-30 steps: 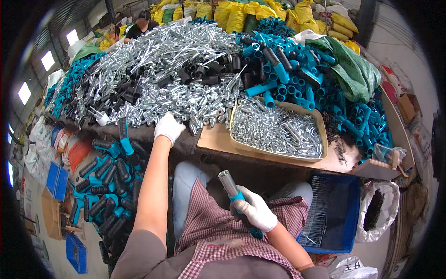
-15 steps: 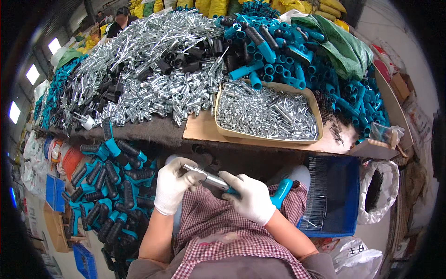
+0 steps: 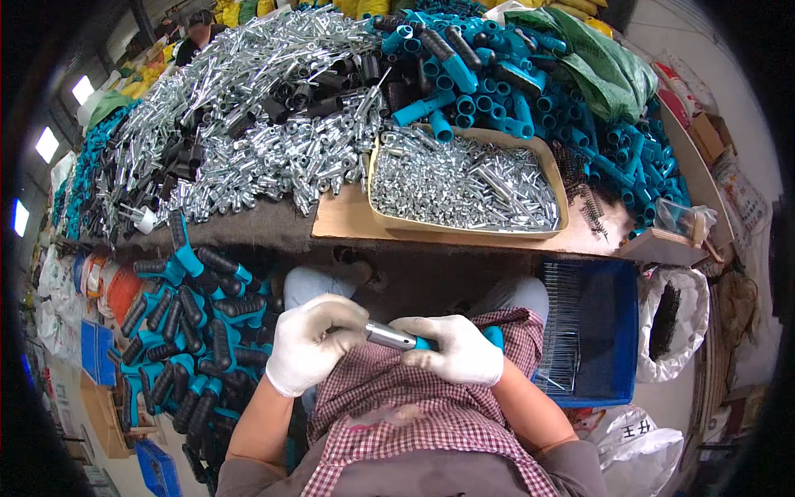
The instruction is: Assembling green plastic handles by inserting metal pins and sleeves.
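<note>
Between my gloved hands, above the checked apron, lies a tool with a silver metal tube [image 3: 387, 335] and a teal handle [image 3: 494, 337]. My right hand [image 3: 457, 351] in a white glove is wrapped round the teal part, its thumb along the top where the tube enters. My left hand [image 3: 316, 343], also gloved in white, has its fingers curled round the tube's other end and hides its tip. Whether it holds another small part there, I cannot tell. The tool lies nearly level, tilted slightly down to the right.
On the bench are a tray [image 3: 464, 226] of small metal pieces, a heap of silver tubes [image 3: 265, 157] and teal handles [image 3: 472, 74]. Black-and-teal handles [image 3: 195, 331] are piled at my left. A blue bin [image 3: 609, 331] with thin rods stands at my right, beside a white sack [image 3: 691, 331].
My left fingers have closed over the tube's narrow end, which showed before. The tool has turned closer to level. My right hand keeps its hold and covers more of the teal handle.
</note>
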A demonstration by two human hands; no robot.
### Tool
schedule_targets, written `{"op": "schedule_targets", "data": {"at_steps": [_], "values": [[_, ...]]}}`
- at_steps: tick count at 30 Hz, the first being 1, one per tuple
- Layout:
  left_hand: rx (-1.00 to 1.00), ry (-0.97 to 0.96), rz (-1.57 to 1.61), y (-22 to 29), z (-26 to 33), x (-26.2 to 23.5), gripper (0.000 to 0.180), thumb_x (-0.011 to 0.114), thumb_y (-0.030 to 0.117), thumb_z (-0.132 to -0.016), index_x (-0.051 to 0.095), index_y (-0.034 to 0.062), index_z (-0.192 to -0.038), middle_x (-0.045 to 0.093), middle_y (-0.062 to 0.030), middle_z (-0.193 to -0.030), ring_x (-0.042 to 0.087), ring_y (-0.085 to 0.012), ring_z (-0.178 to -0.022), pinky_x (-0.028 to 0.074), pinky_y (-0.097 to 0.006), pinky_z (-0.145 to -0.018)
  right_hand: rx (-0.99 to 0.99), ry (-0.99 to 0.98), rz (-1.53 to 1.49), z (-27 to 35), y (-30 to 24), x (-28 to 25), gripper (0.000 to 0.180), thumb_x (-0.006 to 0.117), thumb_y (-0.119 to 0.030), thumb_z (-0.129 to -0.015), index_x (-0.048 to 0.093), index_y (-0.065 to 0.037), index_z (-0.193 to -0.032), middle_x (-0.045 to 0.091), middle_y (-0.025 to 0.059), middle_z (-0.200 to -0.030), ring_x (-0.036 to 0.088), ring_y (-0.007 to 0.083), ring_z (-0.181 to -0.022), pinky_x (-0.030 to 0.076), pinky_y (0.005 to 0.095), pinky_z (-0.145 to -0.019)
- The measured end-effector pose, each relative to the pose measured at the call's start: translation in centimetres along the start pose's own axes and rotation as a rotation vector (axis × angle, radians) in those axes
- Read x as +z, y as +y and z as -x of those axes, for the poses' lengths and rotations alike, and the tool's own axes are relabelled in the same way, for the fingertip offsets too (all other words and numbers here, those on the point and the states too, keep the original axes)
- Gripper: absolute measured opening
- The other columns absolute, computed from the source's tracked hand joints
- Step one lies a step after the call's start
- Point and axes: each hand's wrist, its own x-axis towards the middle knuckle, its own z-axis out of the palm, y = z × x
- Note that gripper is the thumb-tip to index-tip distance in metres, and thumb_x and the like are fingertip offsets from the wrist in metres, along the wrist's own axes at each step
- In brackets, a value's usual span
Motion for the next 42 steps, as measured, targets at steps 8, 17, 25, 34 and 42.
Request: {"op": "schedule_targets", "data": {"at_steps": [8,17,25,34,42], "values": [[-0.58,0.075,0.112,-0.8,0.4,0.7,0.01,0.068,0.007,-0.085,0.066,-0.0016,-0.09,0.067,-0.0113,-0.078,0.065,-0.0174,-0.063,0.052,-0.03,-0.062,-0.105,0.304,0.682,-0.5,-1.4,1.6,0.049,0.076,-0.025,-0.072,0.065,-0.014,-0.118,0.06,0.0103,-0.074,0.064,0.0284,-0.065,0.051,0.0409,-0.058],[0.376,-0.158,-0.224,0.1,0.1,-0.5,0.02,0.075,0.004,-0.076,0.067,0.003,-0.094,0.066,-0.0116,-0.093,0.067,-0.0232,-0.08,0.051,-0.03,-0.068,-0.092,0.057,0.255,0.1,-1.1,-0.7,0.043,0.07,-0.034,-0.082,0.064,-0.013,-0.119,0.069,0.0154,-0.089,0.068,0.0339,-0.082,0.054,0.0417,-0.074],[-0.071,-0.177,-0.191,0.2,1.2,-0.9,0.03,0.073,0.006,-0.075,0.067,0.0024,-0.104,0.066,-0.0123,-0.096,0.065,-0.0317,-0.08,0.053,-0.035,-0.075,-0.054,0.128,0.514,0.2,-1.7,-0.3,0.04,0.07,-0.036,-0.082,0.064,-0.013,-0.114,0.067,0.0138,-0.082,0.067,0.0319,-0.072,0.054,0.0413,-0.066],[-0.227,-0.07,-0.093,0.3,1.8,0.4,0.017,0.07,0.006,-0.08,0.07,0.0016,-0.096,0.068,-0.0126,-0.09,0.067,-0.0236,-0.083,0.052,-0.031,-0.076,-0.073,0.144,0.584,0.4,-2.0,-0.5,0.038,0.07,-0.037,-0.082,0.064,-0.013,-0.111,0.065,0.012,-0.078,0.067,0.0305,-0.069,0.053,0.0407,-0.062],[-0.604,-0.143,0.213,0.5,1.7,-0.1,0.02,0.068,0.014,-0.087,0.068,0.0015,-0.103,0.068,-0.0118,-0.087,0.065,-0.0204,-0.078,0.052,-0.03,-0.076,-0.086,0.159,0.639,0.3,-2.1,-0.8,0.037,0.07,-0.036,-0.081,0.064,-0.013,-0.109,0.065,0.0118,-0.077,0.067,0.0306,-0.068,0.053,0.0415,-0.061]]}}
